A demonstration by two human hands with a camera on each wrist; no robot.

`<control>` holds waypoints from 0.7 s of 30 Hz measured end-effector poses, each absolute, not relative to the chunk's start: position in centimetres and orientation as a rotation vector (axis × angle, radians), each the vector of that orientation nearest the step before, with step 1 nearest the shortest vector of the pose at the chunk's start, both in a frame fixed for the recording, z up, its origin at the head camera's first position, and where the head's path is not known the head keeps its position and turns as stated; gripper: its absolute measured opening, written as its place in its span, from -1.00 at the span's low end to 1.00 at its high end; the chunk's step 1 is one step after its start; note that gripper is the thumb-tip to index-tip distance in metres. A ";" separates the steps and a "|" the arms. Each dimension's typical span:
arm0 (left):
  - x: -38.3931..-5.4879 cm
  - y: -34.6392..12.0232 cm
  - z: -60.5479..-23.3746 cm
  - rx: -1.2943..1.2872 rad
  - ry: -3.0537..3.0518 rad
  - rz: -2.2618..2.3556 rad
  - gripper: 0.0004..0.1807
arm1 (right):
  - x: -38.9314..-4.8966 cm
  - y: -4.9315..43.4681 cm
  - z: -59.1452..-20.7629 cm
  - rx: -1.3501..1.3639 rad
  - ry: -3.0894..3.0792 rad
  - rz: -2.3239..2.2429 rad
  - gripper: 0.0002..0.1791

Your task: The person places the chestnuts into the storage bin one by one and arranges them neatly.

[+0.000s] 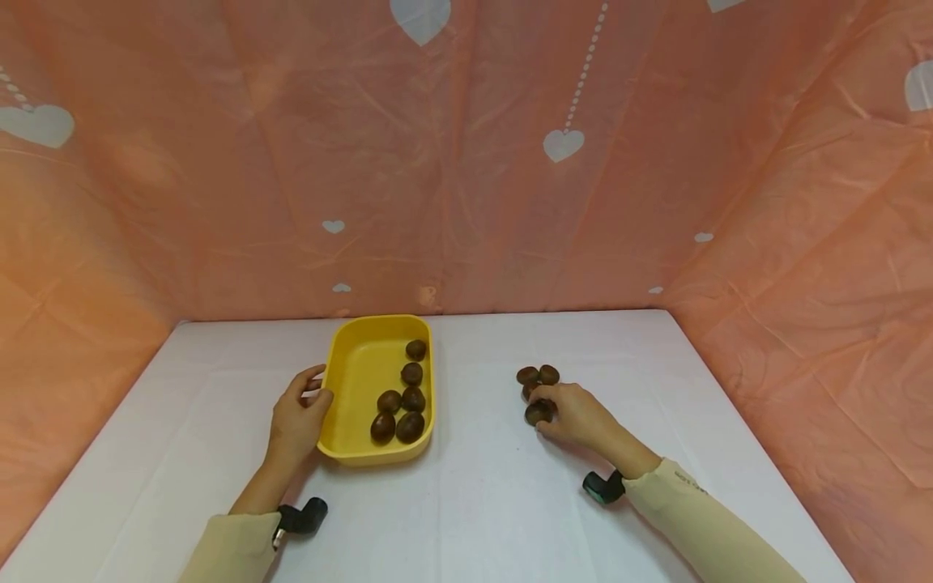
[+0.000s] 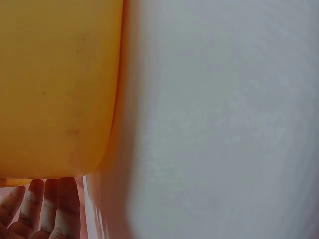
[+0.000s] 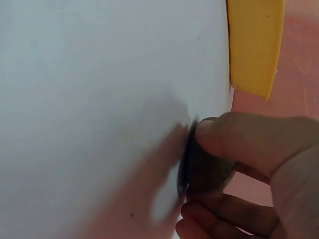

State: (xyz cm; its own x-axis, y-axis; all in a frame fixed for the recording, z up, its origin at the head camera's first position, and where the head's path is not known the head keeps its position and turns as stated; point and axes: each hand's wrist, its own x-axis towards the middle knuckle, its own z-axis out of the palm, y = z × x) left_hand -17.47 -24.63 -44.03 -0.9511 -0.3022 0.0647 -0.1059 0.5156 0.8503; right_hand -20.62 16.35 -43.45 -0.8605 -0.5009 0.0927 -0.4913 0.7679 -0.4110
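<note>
My right hand pinches a dark brown chestnut between thumb and fingers, low over the white table. In the right wrist view the thumb lies across the near side of this chestnut. Just beyond the fingers lie a few more chestnuts, one partly hidden by the hand. My left hand rests against the left side of a yellow tray, its fingers extended to the tray's wall. Several chestnuts sit inside the tray, mostly along its right side and near end.
A white cloth covers the table. Orange-pink curtains with white hearts hang behind and at both sides. Each wrist carries a small black camera, the left one close to the tray's near end.
</note>
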 end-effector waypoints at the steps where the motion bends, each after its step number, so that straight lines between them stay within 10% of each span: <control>1: -17.5 -24.6 -44.0 0.350 -2.554 -1.411 -0.52 | -20.6 16.4 -43.4 -0.824 2.932 -0.674 -0.73; 21: -17.6 -24.6 -44.3 0.361 -2.562 -1.403 -0.51 | -21.0 15.3 -41.4 -0.946 2.913 -0.823 -0.73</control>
State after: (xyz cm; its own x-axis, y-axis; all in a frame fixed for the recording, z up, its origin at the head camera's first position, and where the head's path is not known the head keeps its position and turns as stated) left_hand -17.61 -24.62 -44.26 -0.9505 -0.3057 0.0559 -0.1175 0.5201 0.8460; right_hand -21.05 15.26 -41.44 -0.8215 -0.5403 0.1823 -0.5558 0.6873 -0.4676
